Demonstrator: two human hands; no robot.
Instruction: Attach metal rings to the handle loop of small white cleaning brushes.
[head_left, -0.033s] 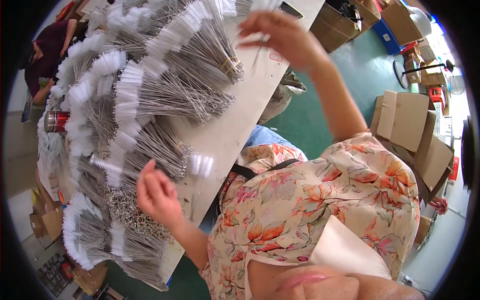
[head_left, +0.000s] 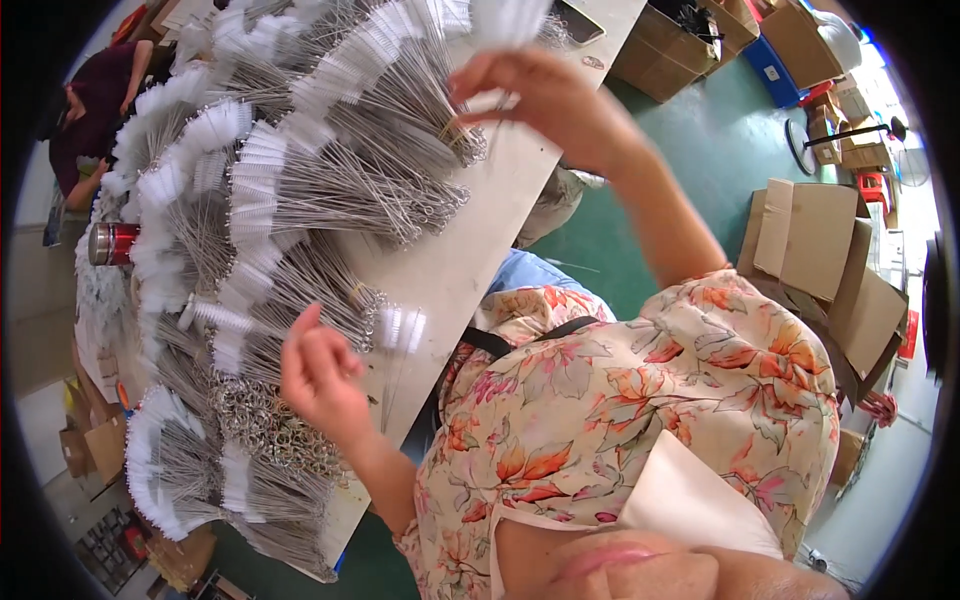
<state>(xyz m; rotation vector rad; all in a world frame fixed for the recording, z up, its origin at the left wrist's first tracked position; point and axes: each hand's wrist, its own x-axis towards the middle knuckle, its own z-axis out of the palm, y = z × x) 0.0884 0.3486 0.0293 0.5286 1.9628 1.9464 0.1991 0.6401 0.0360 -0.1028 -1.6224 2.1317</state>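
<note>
My left hand is closed, with fingers curled and thumb raised, over bundled wire stems. A white-bristled wire brush points away from it, its stem running to the fingers. Farther right, my right hand is pinched above the table's edge. It grips thin wire stems, with a blurred white brush head beyond; how many brushes it holds is unclear. Rubber-banded bundles of wire brushes fan out between the hands. Two or three loose brushes lie beside my left hand.
A heap of metal rings or loops lies below my left hand. A red metal cup stands among the brushes at left. A dark phone-like object rests on the white table. Another person is at far left. Cardboard boxes are at right.
My right hand has moved left and slightly down, toward the brush bundles, uncovering the dark phone-like object. My left hand has shifted slightly right, and its brush has moved with it.
</note>
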